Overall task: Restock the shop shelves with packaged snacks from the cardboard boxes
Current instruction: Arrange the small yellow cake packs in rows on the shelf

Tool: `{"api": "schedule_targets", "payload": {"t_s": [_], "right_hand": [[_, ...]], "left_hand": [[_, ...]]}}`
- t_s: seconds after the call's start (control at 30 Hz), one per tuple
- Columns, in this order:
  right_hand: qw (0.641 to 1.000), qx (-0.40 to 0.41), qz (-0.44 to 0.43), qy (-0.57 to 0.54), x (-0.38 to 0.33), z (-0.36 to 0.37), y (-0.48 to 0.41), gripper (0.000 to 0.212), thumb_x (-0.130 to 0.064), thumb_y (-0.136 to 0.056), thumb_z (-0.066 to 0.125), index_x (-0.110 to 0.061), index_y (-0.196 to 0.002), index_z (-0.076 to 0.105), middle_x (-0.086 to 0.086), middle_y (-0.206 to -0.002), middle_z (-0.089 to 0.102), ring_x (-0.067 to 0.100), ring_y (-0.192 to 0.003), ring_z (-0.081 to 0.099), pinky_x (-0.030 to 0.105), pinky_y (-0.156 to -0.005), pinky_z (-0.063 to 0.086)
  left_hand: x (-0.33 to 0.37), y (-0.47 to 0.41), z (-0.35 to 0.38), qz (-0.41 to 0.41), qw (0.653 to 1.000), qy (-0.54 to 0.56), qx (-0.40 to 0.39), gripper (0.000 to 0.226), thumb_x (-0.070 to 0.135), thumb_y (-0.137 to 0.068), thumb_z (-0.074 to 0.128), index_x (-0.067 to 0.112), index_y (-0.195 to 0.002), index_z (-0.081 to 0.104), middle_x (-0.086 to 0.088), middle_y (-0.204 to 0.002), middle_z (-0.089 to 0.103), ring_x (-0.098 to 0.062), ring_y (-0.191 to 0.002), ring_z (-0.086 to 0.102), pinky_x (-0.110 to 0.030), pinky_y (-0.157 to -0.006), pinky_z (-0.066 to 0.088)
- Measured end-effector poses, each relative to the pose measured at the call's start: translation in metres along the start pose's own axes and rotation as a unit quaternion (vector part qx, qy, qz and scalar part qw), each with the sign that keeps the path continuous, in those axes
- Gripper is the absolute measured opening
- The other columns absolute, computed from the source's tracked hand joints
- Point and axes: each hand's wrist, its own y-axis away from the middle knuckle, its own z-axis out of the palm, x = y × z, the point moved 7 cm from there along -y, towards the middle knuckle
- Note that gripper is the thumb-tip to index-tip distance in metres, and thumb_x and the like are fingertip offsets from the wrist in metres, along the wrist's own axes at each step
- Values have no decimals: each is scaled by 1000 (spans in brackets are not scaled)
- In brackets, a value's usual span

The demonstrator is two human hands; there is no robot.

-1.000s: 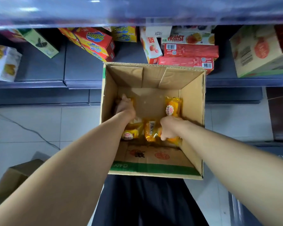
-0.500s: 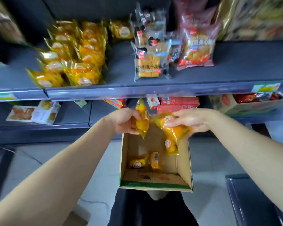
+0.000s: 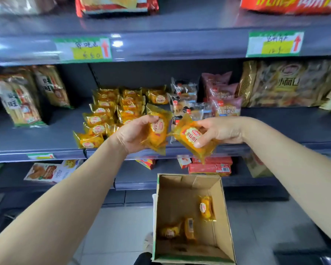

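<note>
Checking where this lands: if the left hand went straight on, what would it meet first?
Likely the pile of yellow packets on the middle shelf, just beyond the left hand and its gripped packet; depth unclear.

The grey middle shelf (image 3: 36, 138) carries a pile of yellow snack packets (image 3: 107, 111) near its front edge, with tall cracker bags (image 3: 19, 104) to the left and pink bread packs (image 3: 224, 100) and golden bags (image 3: 287, 85) to the right. On the lower shelf (image 3: 141, 178) lie flat red boxes (image 3: 210, 167) and a white carton (image 3: 50, 172).

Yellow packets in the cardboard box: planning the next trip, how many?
3 packets: one by the box's right wall, one mid-floor, one left of it. Others may hide behind the near wall.
</note>
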Motion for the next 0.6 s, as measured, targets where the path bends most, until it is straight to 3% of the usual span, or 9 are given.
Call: {"api": "schedule_targets", "payload": {"t_s": [0.1,0.17,0.27,0.33,0.4,0.47,0.6], "right_hand": [[1000,0,-7,-13,-18,-2,-10,37,-4,-85,63,-23,-114,53,4,-108,63,18,-95,63,29,-80,53],[1000,17,-18,-19,-29,-7,-20,37,-6,-86,63,-20,-119,53,7,-113,64,22,-100,63,37,-90,52],[995,98,-24,-3,-47,-28,-43,51,-17,-85,67,-16,-131,47,8,-117,64,24,-103,64,42,-95,50],[979,187,-21,81,-64,-45,-57,64,-27,-82,71,-15,-137,41,3,-125,58,19,-103,62,37,-95,49],[948,268,-16,171,-83,-57,-74,75,-33,-79,72,-14,-142,36,6,-138,47,21,-116,53,32,-96,44],[934,296,-31,199,-99,-58,-99,74,-28,-80,70,-12,-142,34,8,-141,43,23,-118,49,27,-90,40],[918,309,-28,245,-119,-55,-161,72,-18,-83,68,-4,-143,31,14,-144,39,29,-128,44,32,-99,39]], "left_hand": [[14,0,-19,9,1000,9,17,14,25,-85,55,14,-87,62,-1,-74,68,-16,-71,64,-34,-77,54],[23,1,-31,16,999,13,24,16,21,-88,50,14,-84,63,0,-72,68,-14,-67,65,-28,-68,55],[35,1,-59,31,998,0,63,12,18,-90,52,14,-87,62,0,-78,67,-15,-73,64,-28,-68,56],[42,3,-80,34,995,12,94,12,19,-93,51,14,-90,61,-1,-82,65,-16,-76,63,-30,-69,57],[46,4,-97,35,993,27,107,13,20,-94,50,14,-92,60,-3,-86,65,-18,-79,64,-36,-76,56],[48,5,-111,40,992,46,114,16,19,-95,47,14,-89,61,-3,-84,66,-18,-77,66,-38,-80,55],[49,2,-132,44,989,78,118,23,21,-97,43,13,-86,62,-3,-82,67,-17,-72,67,-32,-72,57]]}}
